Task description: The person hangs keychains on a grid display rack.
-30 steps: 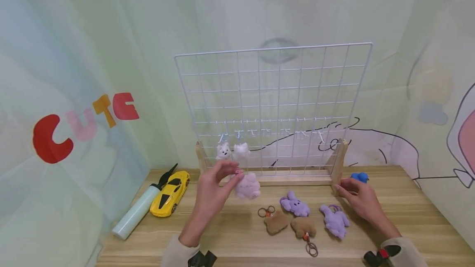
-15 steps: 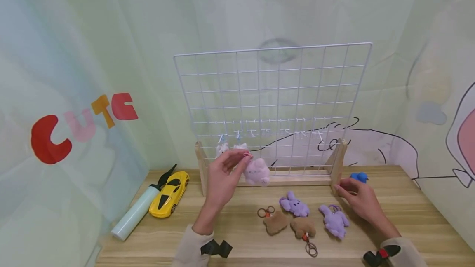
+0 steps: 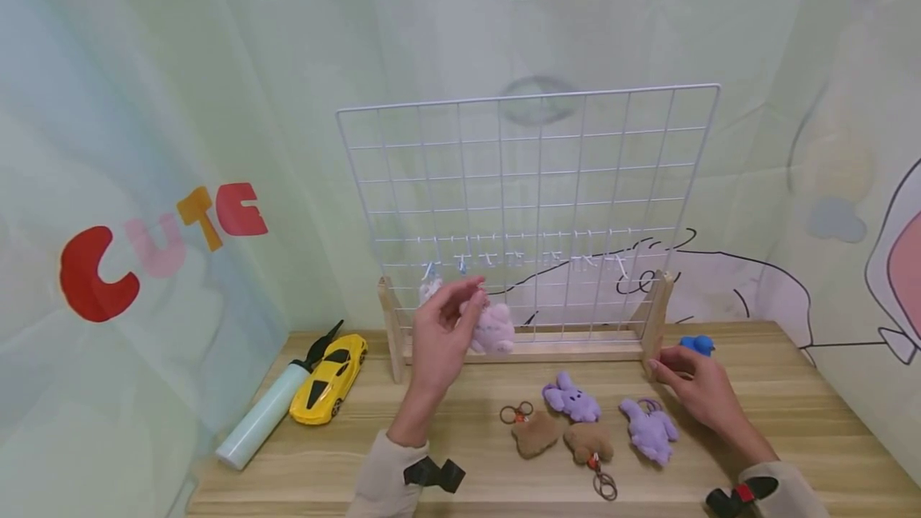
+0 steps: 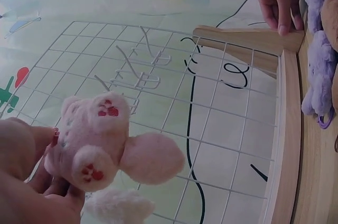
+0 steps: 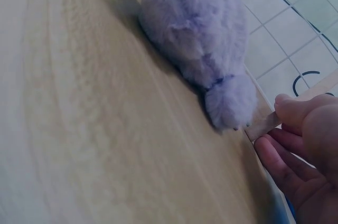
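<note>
My left hand pinches a pink plush keychain by its small loop, in front of the lower left of a white wire grid rack. In the left wrist view the pink plush has red paw marks on its feet, and a white plush hangs below it. One white plush shows partly beside my left hand in the head view. My right hand grips the rack's right wooden foot, thumb on one side and fingers on the other in the right wrist view.
Two purple plush keychains and two brown ones lie in front of the rack. A yellow toy car and a pale green cylinder lie at the left. Behind my right hand sits a blue toy. Several white hooks line the grid.
My left hand has moved up and to the right with the pink plush keychain, closer to the hooks, and now hides one white plush. The right hand has stayed on the wooden foot.
</note>
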The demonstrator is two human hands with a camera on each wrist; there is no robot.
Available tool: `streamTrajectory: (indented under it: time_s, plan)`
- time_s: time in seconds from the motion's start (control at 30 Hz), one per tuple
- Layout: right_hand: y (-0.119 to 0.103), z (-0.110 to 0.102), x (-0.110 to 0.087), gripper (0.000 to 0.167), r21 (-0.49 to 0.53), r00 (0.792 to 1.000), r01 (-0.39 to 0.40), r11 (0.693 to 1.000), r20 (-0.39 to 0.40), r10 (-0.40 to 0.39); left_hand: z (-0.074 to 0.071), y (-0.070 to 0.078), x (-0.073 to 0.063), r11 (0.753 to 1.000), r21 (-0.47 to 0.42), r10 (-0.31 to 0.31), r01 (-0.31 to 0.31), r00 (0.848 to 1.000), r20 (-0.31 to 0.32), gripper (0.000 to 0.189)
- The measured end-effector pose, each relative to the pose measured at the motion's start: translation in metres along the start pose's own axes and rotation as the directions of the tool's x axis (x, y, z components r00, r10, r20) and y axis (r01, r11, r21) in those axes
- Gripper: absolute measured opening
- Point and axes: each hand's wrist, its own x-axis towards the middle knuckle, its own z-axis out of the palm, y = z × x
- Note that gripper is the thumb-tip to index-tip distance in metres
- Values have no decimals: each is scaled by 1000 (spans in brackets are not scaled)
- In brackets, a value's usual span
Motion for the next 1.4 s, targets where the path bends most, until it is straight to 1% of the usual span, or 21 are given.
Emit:
streamTrajectory:
  time_s: [0.17, 0.27, 0.37, 0.53, 0.67, 0.8, 0.97, 1.07, 1.13, 1.27, 1.37, 1.4]
  plan:
    - [0, -1, 0, 24, -1, 1000, 3, 1000, -8, -3, 11, -6, 5, 999, -30, -17, 14, 996, -82, 24]
    - [0, -1, 0, 24, 2, 1000, 4, 1000, -6, -4, 17, -9, 8, 999, -48, -27, 20, 990, -139, 22]
    - [0, 0, 0, 24, 0, 1000, 9, 1000, -10, -9, 22, -11, 13, 999, -41, -28, 20, 980, -196, 20]
    - [1, 0, 0, 25, -6, 1000, 12, 1000, -14, -12, 31, -14, 19, 1000, 14, 0, 4, 960, -281, 18]
    - [2, 1, 0, 24, -4, 1000, 5, 1000, -7, -5, 37, -15, 19, 997, 78, 34, -11, 951, -308, 16]
    - [2, 1, 1, 24, -7, 1000, -3, 1000, -3, 3, 40, -18, 19, 989, 143, 93, -48, 943, -320, 13]
    - [3, 1, 1, 24, -16, 1000, -6, 1000, -4, 6, 43, -24, 21, 964, 245, 177, -98, 929, -324, 10]
    - [3, 1, 1, 24, -13, 1000, -2, 1000, -9, 1, 44, -28, 22, 945, 307, 214, -112, 922, -322, 10]
    - [3, 1, 1, 24, -8, 1000, -3, 1000, -10, 3, 44, -30, 22, 930, 350, 236, -116, 917, -322, 11]
    - [2, 2, 0, 24, 1, 1000, -4, 1000, -9, 4, 41, -36, 21, 887, 442, 292, -132, 903, -317, 12]
    - [2, 2, 1, 25, -4, 1000, -2, 1000, -11, 2, 36, -41, 20, 860, 485, 337, -160, 891, -304, 12]
    - [3, 1, 1, 25, -8, 1000, -2, 1000, -12, 2, 35, -43, 20, 854, 491, 349, -170, 888, -300, 12]
